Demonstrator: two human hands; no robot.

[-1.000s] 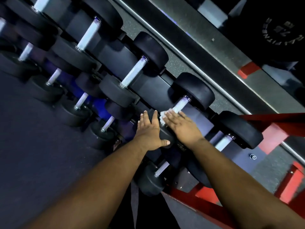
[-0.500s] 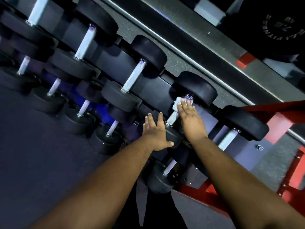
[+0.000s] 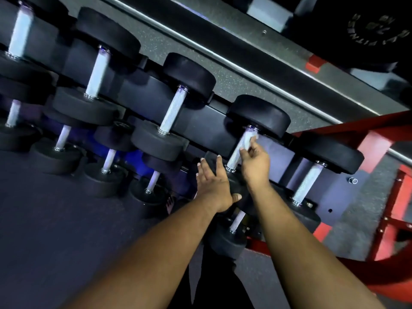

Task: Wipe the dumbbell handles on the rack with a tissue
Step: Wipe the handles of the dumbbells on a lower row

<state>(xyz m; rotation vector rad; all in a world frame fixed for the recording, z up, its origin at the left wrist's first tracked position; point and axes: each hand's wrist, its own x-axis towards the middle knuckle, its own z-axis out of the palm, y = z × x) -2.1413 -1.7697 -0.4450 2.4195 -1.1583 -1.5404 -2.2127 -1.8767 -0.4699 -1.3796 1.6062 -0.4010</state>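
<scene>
Now right hand (image 3: 255, 162) holds tissue (image 3: 250, 139).

rack (image 3: 200, 123): dark, tiered, slanting across view | upper tier: black round-headed dumbbells (image 3: 176, 108) side by side, knurled metal handles (image 3: 170, 112) bridging the gap | lower tier: smaller dumbbells (image 3: 104, 166) | frame (image 3: 379, 143): red, right end | floor (image 3: 44, 219): dark mat

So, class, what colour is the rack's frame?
Red frame, clearest in the head view.
</scene>
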